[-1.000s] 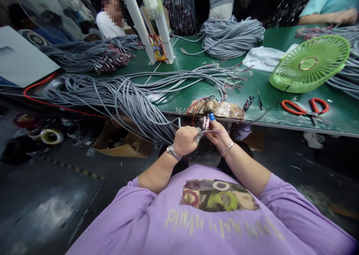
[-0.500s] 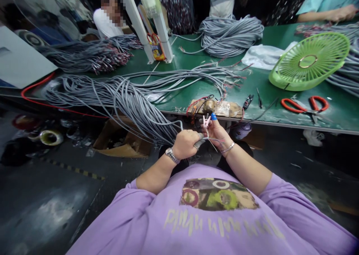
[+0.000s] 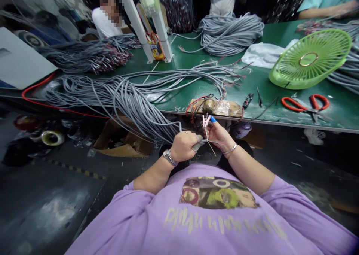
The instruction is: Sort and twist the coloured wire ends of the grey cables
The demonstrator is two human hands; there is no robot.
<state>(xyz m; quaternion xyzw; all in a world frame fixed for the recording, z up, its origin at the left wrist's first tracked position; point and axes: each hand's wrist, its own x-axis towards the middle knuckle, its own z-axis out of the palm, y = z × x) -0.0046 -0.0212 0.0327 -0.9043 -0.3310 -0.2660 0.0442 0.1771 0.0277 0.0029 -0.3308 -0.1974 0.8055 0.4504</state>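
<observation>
My left hand [image 3: 183, 145] is closed around the end of a grey cable [image 3: 198, 145], whose thin wires fan out toward the right. A grey covering shows on some of its fingertips. My right hand [image 3: 221, 136], with a blue cover on the thumb, is closed on a small pale-pink clip [image 3: 206, 121] at the wires, just right of my left hand. Part of the clip and the wires is hidden by the fingers. A large bundle of grey cables [image 3: 134, 101] hangs over the table edge beside my left hand.
On the green table [image 3: 185, 62] stand a green fan [image 3: 310, 60], red-handled scissors [image 3: 305, 105] and a taped wooden block [image 3: 218, 107]. A coiled cable bundle [image 3: 230, 34] lies behind. A cardboard box [image 3: 123, 137] is below at left. Co-workers sit across the table.
My left hand has shifted slightly left and down. My right thumb has tipped toward the pink clip, and the loose wires lie a little differently.
</observation>
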